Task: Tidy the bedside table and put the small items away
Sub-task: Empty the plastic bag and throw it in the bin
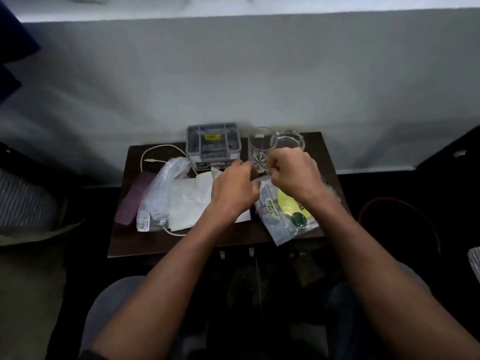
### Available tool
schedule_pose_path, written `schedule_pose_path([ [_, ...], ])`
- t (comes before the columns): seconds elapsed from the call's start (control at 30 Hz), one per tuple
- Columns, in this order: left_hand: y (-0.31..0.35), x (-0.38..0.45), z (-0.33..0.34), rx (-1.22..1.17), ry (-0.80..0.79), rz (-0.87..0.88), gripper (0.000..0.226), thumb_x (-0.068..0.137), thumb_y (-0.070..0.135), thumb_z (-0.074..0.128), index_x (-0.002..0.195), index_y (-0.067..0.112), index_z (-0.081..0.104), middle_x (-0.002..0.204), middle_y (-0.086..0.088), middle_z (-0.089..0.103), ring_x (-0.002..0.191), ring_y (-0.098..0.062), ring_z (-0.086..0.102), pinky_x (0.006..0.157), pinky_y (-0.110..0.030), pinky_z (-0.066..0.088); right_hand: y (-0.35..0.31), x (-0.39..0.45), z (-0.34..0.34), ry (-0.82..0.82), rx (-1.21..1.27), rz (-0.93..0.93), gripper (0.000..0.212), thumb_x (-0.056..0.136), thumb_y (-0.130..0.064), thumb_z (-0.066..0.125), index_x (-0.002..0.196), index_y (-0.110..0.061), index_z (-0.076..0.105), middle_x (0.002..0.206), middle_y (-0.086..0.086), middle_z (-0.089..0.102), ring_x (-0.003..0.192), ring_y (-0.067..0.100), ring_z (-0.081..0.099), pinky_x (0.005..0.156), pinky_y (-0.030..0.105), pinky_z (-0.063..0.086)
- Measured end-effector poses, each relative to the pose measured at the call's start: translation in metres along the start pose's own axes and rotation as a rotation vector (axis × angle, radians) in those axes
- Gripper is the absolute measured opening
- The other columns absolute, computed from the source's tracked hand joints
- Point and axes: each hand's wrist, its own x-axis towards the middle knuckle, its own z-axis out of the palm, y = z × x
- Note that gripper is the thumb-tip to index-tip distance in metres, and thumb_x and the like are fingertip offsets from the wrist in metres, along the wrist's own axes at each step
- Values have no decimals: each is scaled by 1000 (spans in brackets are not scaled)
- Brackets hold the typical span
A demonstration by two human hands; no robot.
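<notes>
Both hands, left hand (235, 189) and right hand (292, 172), grip closed on the top of the snack packet (283, 216) at the bench (181, 242) right edge, apparently sealing it before stowing.

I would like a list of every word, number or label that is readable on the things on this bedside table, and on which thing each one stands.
"MIX DRY FRUIT" and "500 g": white sticker, upside down to the camera, on the clear plastic food pouch with a yellow round label.
Large dark letters on that yellow label: partly hidden, unreadable.
Yellow sticker on the grey plastic organiser box: blurred.
Barcode label on the crumpled clear plastic bag: too small.
</notes>
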Motion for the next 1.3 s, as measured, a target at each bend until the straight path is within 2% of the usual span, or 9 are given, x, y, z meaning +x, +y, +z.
schedule_pose_path([
  [0.1,0,8,9,25,-126,-62,42,93,43,72,129,24,63,126,-2,68,116,-30,67,85,-42,55,13,8,2,-165,-4,-30,21,87,-5,68,84,-25,76,90,0,77,87,28,73,76,42,61],
  [0.23,7,7,17,2,-106,-130,61,86,37,79,140,23,53,122,-4,75,116,-33,69,82,-43,55,21,9,8,-334,8,-85,23,86,-3,76,97,-23,74,100,-1,75,94,23,73,82,46,63],
  [0.5,14,16,0,-220,-142,-160,5,98,31,73,97,33,77,102,6,79,98,-18,71,78,-32,50,32,4,15,-173,-46,-139,60,79,-13,87,134,-21,65,130,6,56,124,28,51,89,39,51],
  [0.73,-4,16,-16,-506,-128,-210,20,113,27,46,113,25,66,94,9,63,81,-13,57,72,-32,48,45,1,-4,-88,69,-80,30,81,-46,87,98,-22,80,114,-5,69,126,23,45,97,43,30],
  [0.87,-11,15,-34,-630,24,-240,21,112,34,48,125,23,62,118,4,66,105,-16,65,85,-38,57,33,-2,-19,-130,343,-73,27,85,-37,86,71,-23,68,77,0,75,84,27,70,88,51,53],
  [0.97,-26,11,-52,-509,228,-238,25,109,38,55,127,22,62,107,6,70,97,-16,67,87,-40,58,13,-2,-19,-184,482,-23,20,85,-28,88,79,-13,76,76,6,78,74,26,76,68,49,63],
  [1.1,-53,-1,-72,-23,437,-278,39,102,31,64,137,18,54,126,-6,69,118,-32,63,94,-46,47,-18,3,2,-268,553,121,7,82,-18,84,86,-15,80,83,3,80,77,19,78,74,50,67],
  [1.23,-75,-12,-83,191,293,-432,83,87,27,79,155,12,35,150,-16,52,139,-38,48,113,-50,38,-45,10,25,-353,607,224,8,83,-7,72,86,-6,80,90,13,82,80,25,79,72,41,64],
  [1.3,-86,-16,-84,218,188,-493,98,83,29,84,159,9,25,152,-21,48,140,-41,47,114,-50,38,-56,14,35,-375,664,279,11,85,-5,72,92,2,78,95,19,81,88,33,80,83,48,67],
])
